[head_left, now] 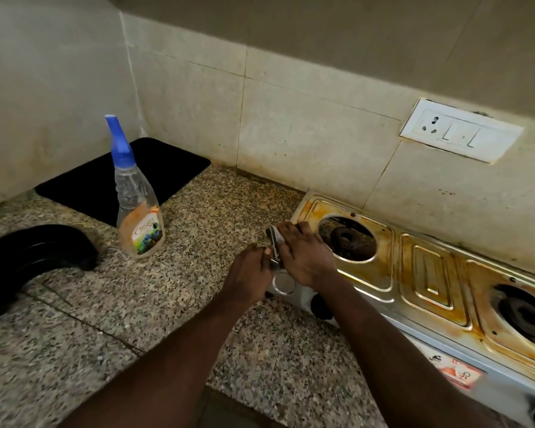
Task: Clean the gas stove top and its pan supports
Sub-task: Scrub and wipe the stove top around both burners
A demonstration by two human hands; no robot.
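**Stained steel stove, cloth held at its left end**

Two bare forearms are seen reaching from the near edge of a speckled granite counter [130,304]. The left hand [250,273] is closed on the lower end of a small grey cloth [275,239]; the right hand [306,251] is laid over the cloth, fingers curled, pressing it against the left end of the gas stove [430,282]. The stove is of pressed stainless steel, ribbed in rectangular panels and streaked with orange-brown residue. Two round burner wells are exposed, the left burner [348,239] dark and ring-shaped, the right burner [525,313] near the frame's right edge. No pan support is seen on either. A black knob [320,305] is set in the front face. A curved black plastic piece [28,257] lies at the counter's left edge. Farther back stand a clear spray bottle [136,205] with a blue nozzle and a flat black mat [105,177] in the far corner. A white socket plate [460,131] is mounted on the tiled wall.
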